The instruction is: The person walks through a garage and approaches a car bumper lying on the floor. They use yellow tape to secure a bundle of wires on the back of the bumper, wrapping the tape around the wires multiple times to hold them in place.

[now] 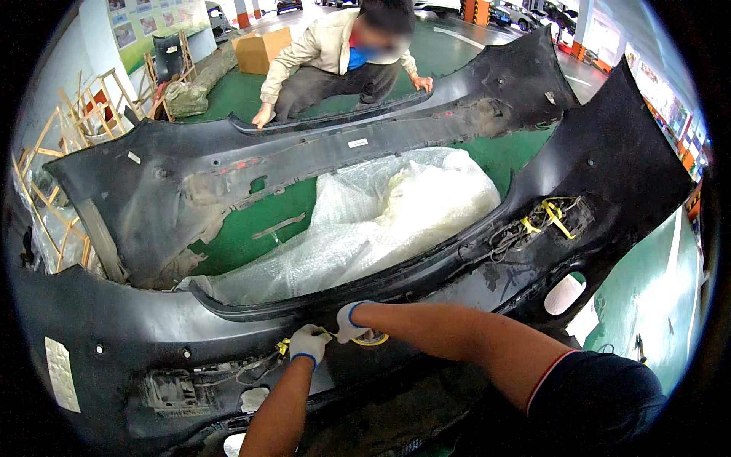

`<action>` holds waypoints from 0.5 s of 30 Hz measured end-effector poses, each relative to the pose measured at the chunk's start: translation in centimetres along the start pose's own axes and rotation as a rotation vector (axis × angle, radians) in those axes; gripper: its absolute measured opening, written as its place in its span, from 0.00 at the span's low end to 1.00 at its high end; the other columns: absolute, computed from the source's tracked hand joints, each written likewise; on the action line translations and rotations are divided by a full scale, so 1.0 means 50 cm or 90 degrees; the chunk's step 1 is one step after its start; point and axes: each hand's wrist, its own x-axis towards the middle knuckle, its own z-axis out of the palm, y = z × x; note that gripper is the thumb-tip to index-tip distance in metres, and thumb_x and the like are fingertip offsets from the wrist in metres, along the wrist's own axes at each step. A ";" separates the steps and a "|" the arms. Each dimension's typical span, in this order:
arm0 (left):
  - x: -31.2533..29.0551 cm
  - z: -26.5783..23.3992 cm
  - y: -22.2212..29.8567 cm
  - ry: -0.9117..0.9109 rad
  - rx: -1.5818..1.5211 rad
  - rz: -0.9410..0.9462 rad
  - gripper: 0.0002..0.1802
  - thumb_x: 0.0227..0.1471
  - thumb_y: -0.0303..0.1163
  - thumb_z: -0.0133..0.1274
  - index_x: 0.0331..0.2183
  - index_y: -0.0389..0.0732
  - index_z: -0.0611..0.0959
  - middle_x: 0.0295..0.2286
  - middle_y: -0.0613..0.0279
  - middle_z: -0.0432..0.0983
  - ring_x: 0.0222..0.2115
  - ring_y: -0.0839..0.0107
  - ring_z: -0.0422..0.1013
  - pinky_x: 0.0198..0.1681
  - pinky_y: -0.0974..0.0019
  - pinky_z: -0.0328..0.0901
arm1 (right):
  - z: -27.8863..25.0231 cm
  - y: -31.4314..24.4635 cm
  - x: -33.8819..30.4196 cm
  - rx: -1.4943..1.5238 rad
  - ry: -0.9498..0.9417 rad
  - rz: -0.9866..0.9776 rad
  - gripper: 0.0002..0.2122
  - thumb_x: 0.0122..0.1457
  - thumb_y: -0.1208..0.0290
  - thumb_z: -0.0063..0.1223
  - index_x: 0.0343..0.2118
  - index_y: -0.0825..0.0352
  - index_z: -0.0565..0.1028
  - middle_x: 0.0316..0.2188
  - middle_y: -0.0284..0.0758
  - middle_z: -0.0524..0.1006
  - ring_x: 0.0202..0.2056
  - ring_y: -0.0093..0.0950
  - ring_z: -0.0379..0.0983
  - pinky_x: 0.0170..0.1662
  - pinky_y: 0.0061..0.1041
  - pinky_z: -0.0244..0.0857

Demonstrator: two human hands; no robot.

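Both of my hands wear white gloves with blue cuffs and are close together over the near black car bumper [106,308], whose inner side faces me. My left hand [308,343] pinches yellow tape beside a dark wire bundle with yellow tape [283,347] on it. My right hand [352,323] is closed on the tape just right of it, with a yellow tape roll [373,340] partly showing below the wrist. A short yellow strip spans the gap between my hands. More wiring with yellow tape [560,219] lies on the bumper's right part.
A second black bumper [164,175] stands beyond, its upper edge held by both hands of a crouching person [327,61]. Bubble wrap [365,236] lies on the green floor [278,202] between the bumpers. Wooden frames [95,114] stand left; a cardboard box [259,49] sits behind.
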 end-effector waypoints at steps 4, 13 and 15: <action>0.000 -0.006 0.005 0.008 0.063 0.047 0.25 0.44 0.46 0.66 0.42 0.39 0.87 0.41 0.47 0.84 0.44 0.49 0.79 0.49 0.54 0.72 | 0.004 0.011 0.020 -0.014 0.045 -0.010 0.17 0.61 0.60 0.53 0.41 0.70 0.84 0.40 0.46 0.83 0.40 0.42 0.81 0.39 0.44 0.73; -0.038 -0.010 0.024 0.040 0.017 0.045 0.23 0.48 0.47 0.66 0.40 0.40 0.87 0.36 0.47 0.83 0.40 0.49 0.79 0.45 0.52 0.71 | -0.064 -0.072 -0.024 -0.195 0.148 0.056 0.16 0.56 0.64 0.57 0.44 0.64 0.85 0.46 0.43 0.84 0.49 0.41 0.81 0.48 0.45 0.74; -0.046 -0.005 0.021 0.052 0.010 0.027 0.22 0.49 0.47 0.65 0.40 0.41 0.87 0.36 0.47 0.83 0.40 0.48 0.79 0.45 0.51 0.71 | -0.069 -0.087 -0.020 -0.226 0.166 0.077 0.17 0.57 0.61 0.56 0.45 0.64 0.85 0.46 0.43 0.84 0.49 0.42 0.81 0.47 0.45 0.74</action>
